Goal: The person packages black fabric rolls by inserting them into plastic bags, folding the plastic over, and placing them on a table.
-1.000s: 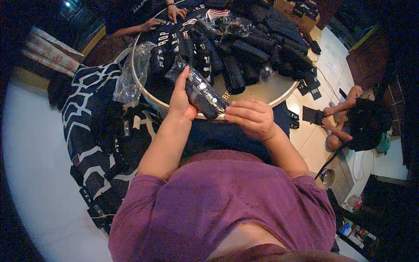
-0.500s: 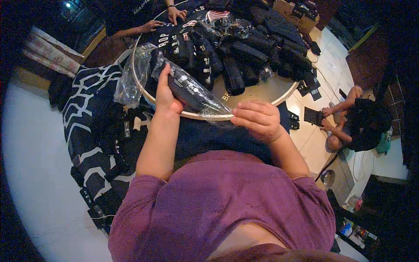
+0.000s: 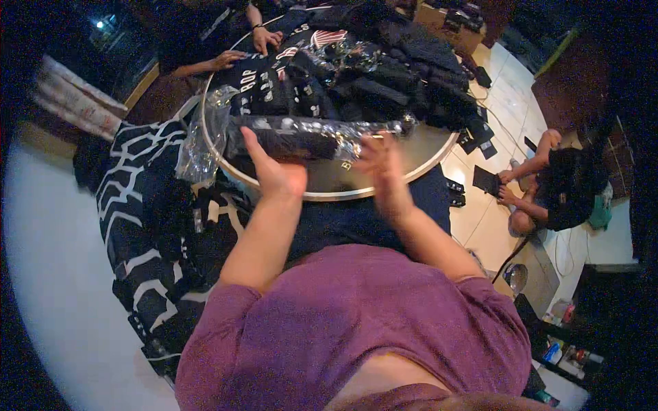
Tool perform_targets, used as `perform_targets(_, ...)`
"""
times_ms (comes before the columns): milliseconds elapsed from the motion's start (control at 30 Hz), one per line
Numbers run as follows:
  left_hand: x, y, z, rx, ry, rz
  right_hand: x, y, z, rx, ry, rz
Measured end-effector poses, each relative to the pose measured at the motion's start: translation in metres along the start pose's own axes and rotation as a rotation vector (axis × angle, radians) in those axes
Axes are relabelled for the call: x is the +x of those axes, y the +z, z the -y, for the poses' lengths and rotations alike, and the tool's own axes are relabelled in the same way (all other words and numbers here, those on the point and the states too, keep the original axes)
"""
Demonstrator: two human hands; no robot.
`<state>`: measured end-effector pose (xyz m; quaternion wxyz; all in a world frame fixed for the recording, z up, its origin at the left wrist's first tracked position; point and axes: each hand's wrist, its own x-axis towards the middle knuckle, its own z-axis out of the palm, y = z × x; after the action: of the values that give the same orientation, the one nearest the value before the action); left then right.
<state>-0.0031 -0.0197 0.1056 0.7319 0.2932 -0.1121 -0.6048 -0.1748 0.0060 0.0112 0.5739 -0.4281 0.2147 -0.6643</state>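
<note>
A long bundle of rolled black cloth in a clear plastic bag (image 3: 295,139) lies level across the front of the round table (image 3: 329,194), its wrapping shining. My left hand (image 3: 277,177) holds it near its left end, thumb up on the near side and the other fingers hidden behind it. At the bag's right end is my right hand (image 3: 385,175), smeared by motion. Its fingertips overlap the plastic, but I cannot make out whether they grip it.
Black cloth bundles (image 3: 384,89) and loose plastic (image 3: 216,130) cover much of the table. Across it, a co-worker's hands (image 3: 267,40) rest on printed black cloth (image 3: 248,83). Another person (image 3: 572,192) sits on the floor at right. Patterned black fabric (image 3: 147,240) lies at left.
The bundle has turned from slanting down to the right to lying nearly level. My right hand has moved up and left from the tapered plastic end, and its fingers now blur.
</note>
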Motion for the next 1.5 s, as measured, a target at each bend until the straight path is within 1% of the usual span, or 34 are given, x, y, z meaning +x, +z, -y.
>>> perform_targets(33, -0.001, -0.009, 0.013, -0.077, -0.065, 0.066, -0.007, 0.006, -0.014, 0.063, 0.166, 0.002)
perform_targets(67, -0.005, -0.017, 0.027, -0.064, -0.095, 0.128, -0.012, 0.006, -0.019, -0.033, 0.225, -0.017)
perform_targets(100, -0.010, -0.025, 0.038, -0.052, -0.124, 0.188, -0.007, 0.028, 0.001, 0.046, 0.251, -0.094)
perform_targets(133, -0.015, -0.033, 0.043, 0.030, -0.149, 0.262, -0.001, 0.029, 0.010, 0.113, 0.256, -0.172)
perform_targets(167, -0.012, -0.045, 0.047, 0.030, -0.157, 0.267, 0.004, 0.030, 0.016, 0.182, 0.261, -0.249)
perform_targets(233, -0.004, -0.059, 0.040, 0.075, -0.103, 0.381, 0.009, 0.028, 0.042, 0.139, 0.261, -0.256)
perform_targets(267, -0.011, -0.059, 0.028, 0.127, -0.024, 0.435, 0.011, 0.016, 0.045, 0.009, 0.231, -0.183)
perform_targets(300, -0.011, -0.065, 0.022, 0.123, -0.024, 0.436, 0.013, 0.007, 0.052, 0.005, 0.230, -0.182)
perform_targets(367, -0.010, -0.081, 0.014, 0.395, -0.250, 0.526, 0.015, -0.005, 0.061, -0.360, 0.289, -0.072)
perform_targets(400, -0.008, -0.088, 0.016, 0.502, -0.195, 0.576, 0.017, -0.009, 0.058, -0.224, 0.147, -0.009)
perform_targets(433, -0.010, -0.094, 0.018, 0.500, -0.193, 0.573, 0.017, -0.011, 0.060, -0.226, 0.149, -0.007)
perform_targets(500, -0.019, -0.103, 0.021, 0.687, -0.195, 0.751, 0.014, -0.009, 0.068, -0.349, 0.258, -0.060)
perform_targets(533, -0.020, -0.106, 0.020, 0.812, -0.237, 0.779, 0.012, 0.007, 0.072, -0.438, 0.180, -0.107)
perform_targets(567, -0.020, -0.106, 0.016, 0.808, -0.238, 0.778, 0.010, 0.013, 0.074, -0.441, 0.182, -0.106)
perform_targets(633, -0.021, -0.102, 0.005, 0.923, -0.518, 0.902, 0.007, 0.021, 0.075, -0.499, 0.246, -0.068)
perform_targets(667, -0.020, -0.102, 0.003, 1.006, -0.506, 0.922, 0.007, 0.022, 0.071, -0.545, 0.210, 0.000)
perform_targets(700, -0.023, -0.096, 0.004, 1.003, -0.505, 0.917, 0.003, 0.025, 0.063, -0.602, 0.213, -0.013)
perform_targets(767, -0.033, -0.080, 0.009, 1.122, -0.052, 0.972, -0.003, 0.036, 0.061, -0.701, 0.180, 0.127)
perform_targets(800, -0.035, -0.084, 0.016, 1.151, -0.073, 0.891, -0.006, 0.042, 0.060, -0.728, 0.167, 0.151)
perform_targets(833, -0.034, -0.084, 0.023, 1.149, -0.084, 0.884, -0.005, 0.043, 0.058, -0.728, 0.179, 0.150)
perform_targets(900, -0.026, -0.086, 0.034, 0.929, -0.224, 0.802, -0.001, 0.042, 0.052, -0.612, 0.008, 0.003)
perform_targets(933, -0.021, -0.091, 0.039, 0.892, -0.187, 0.812, 0.003, 0.040, 0.059, -0.464, 0.042, -0.097)
perform_targets(967, -0.018, -0.094, 0.038, 0.890, -0.191, 0.807, 0.012, 0.039, 0.063, -0.313, 0.012, -0.209)
perform_targets(1000, -0.017, -0.091, 0.034, 0.918, -0.172, 0.824, 0.019, 0.031, 0.069, -0.161, -0.028, -0.247)
perform_targets(1033, -0.017, -0.089, 0.031, 0.947, -0.154, 0.842, 0.028, 0.024, 0.077, -0.116, -0.077, -0.296)
perform_targets(1067, -0.020, -0.089, 0.030, 0.874, -0.230, 0.788, 0.035, 0.014, 0.084, -0.113, -0.093, -0.328)
perform_targets(1100, -0.019, -0.091, 0.031, 0.873, -0.236, 0.787, 0.041, 0.013, 0.091, -0.084, -0.106, -0.347)
perform_targets(1200, -0.016, -0.093, 0.033, 0.869, -0.187, 0.806, 0.045, -0.003, 0.088, -0.058, -0.009, -0.307)
perform_targets(1267, -0.015, -0.092, 0.036, 0.764, -0.272, 0.785, 0.043, -0.003, 0.071, -0.316, 0.022, 0.000)
perform_targets(1300, -0.015, -0.093, 0.038, 0.764, -0.271, 0.783, 0.041, 0.001, 0.065, -0.584, 0.014, 0.080)
perform_targets(1367, -0.015, -0.098, 0.044, 0.787, -0.218, 0.750, 0.035, 0.022, 0.063, -0.783, 0.074, 0.199)
perform_targets(1400, -0.016, -0.096, 0.043, 0.788, -0.217, 0.748, 0.034, 0.030, 0.064, -0.782, 0.074, 0.201)
perform_targets(1467, -0.019, -0.089, 0.039, 0.897, -0.344, 0.732, 0.034, 0.040, 0.064, -0.858, 0.032, 0.123)
perform_targets(1500, -0.021, -0.089, 0.039, 0.897, -0.339, 0.733, 0.034, 0.044, 0.062, -0.858, 0.028, 0.126)
